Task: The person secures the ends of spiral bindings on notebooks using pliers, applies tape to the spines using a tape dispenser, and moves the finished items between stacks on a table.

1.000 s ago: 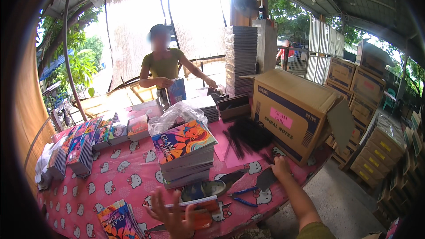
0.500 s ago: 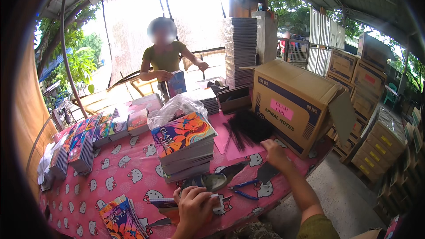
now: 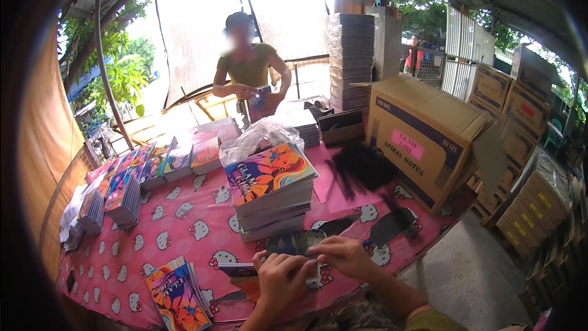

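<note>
My left hand (image 3: 283, 279) is curled over a notebook (image 3: 237, 271) near the front edge of the table, its fingers gripping the edge. Close beside it is my right hand (image 3: 344, 256), fingertips pinched together near the same edge; anything between them is too small to make out. Just beyond my hands lies a dark grey object (image 3: 300, 242), partly covered by my fingers. A tall stack of notebooks (image 3: 272, 208) with colourful covers stands behind it. To the left, a few spiral notebooks (image 3: 177, 297) lie fanned. A pile of thin black spiral wires (image 3: 364, 165) rests on pink paper (image 3: 343, 202).
A large cardboard box (image 3: 422, 141) stands at the right of the pink tablecloth (image 3: 177, 227). Rows of notebooks (image 3: 125, 199) line the left side; a clear plastic bag (image 3: 263, 135) lies behind the central stack. A co-worker (image 3: 248, 73) stands across the table. Stacked cartons (image 3: 511, 110) are on the right.
My right hand has come back from beside the black wires to my left hand, now covering the blue-handled pliers. The co-worker has drawn both hands together around a blue item. The view has shifted slightly.
</note>
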The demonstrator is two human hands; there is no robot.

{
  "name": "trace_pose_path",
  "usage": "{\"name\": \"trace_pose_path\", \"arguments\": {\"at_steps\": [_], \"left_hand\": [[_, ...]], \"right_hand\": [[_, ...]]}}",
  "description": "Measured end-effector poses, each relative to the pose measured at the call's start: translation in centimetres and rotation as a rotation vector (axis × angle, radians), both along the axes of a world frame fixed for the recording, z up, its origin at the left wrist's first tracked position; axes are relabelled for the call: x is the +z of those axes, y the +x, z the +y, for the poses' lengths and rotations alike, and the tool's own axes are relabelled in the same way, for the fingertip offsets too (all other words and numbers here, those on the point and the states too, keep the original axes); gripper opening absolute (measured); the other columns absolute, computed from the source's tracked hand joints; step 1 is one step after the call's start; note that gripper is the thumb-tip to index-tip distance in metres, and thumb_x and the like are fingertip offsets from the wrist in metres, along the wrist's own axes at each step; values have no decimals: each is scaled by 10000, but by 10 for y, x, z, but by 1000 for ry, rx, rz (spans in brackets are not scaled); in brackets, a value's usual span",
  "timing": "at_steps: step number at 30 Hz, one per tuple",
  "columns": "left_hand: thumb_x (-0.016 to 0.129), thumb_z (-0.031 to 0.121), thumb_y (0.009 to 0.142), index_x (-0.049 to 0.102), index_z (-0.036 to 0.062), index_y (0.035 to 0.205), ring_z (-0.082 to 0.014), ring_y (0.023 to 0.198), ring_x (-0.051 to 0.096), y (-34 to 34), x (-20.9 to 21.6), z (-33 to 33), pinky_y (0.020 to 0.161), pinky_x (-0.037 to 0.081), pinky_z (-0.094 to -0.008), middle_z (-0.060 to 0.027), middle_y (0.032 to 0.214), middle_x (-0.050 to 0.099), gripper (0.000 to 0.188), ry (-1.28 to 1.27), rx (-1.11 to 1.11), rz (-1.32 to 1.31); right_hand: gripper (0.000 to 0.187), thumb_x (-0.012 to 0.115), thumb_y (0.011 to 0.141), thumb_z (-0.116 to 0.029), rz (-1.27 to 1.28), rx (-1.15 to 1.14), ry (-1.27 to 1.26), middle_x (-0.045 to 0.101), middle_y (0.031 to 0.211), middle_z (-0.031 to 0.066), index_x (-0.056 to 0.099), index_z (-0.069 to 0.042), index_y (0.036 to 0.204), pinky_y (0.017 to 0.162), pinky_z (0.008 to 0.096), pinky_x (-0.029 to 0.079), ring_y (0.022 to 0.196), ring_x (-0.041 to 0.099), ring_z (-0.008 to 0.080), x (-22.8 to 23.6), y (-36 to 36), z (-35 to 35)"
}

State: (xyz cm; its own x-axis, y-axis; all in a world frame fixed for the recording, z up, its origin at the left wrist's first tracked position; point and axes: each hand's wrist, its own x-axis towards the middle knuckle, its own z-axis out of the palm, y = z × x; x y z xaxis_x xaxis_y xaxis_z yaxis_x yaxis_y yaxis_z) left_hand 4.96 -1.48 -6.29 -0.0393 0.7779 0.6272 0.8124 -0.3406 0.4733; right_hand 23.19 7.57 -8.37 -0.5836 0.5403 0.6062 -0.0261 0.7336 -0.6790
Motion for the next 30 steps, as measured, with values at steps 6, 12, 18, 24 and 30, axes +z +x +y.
{"name": "trace_pose_path", "arguments": {"at_steps": [6,12,18,24,30], "left_hand": [[742,271,762,707,145,785,-153,686,594,4,-2,1,884,310,-387,13,709,657,133,8,40,-22],[756,255,747,710,143,781,-150,665,589,4,1,1,852,316,-368,10,705,660,126,7,42,-38],[733,291,776,712,148,789,-153,671,599,2,2,-1,877,314,-374,15,712,667,146,-5,32,-73],[724,314,786,714,153,767,-149,671,606,3,3,-1,889,320,-382,23,720,681,162,-20,41,-52],[735,317,774,717,158,769,-138,670,607,2,-2,0,885,327,-379,29,721,686,159,28,40,-36]], "right_hand": [[130,658,858,-77,36,-189,-238,650,884,104,683,-11,967,663,300,501,776,638,199,13,-2,-10],[183,665,883,-173,-96,-117,-207,654,797,81,672,-4,954,623,275,493,685,611,137,19,-4,-15],[223,638,916,-197,-67,-83,-511,641,800,26,666,17,975,622,232,477,731,583,68,23,0,-5],[234,637,923,-217,-223,163,-636,652,815,9,682,2,991,685,230,478,762,576,58,25,2,7],[204,653,911,-195,-308,200,-708,664,830,16,675,4,948,683,229,480,759,586,66,25,-2,23]]}}
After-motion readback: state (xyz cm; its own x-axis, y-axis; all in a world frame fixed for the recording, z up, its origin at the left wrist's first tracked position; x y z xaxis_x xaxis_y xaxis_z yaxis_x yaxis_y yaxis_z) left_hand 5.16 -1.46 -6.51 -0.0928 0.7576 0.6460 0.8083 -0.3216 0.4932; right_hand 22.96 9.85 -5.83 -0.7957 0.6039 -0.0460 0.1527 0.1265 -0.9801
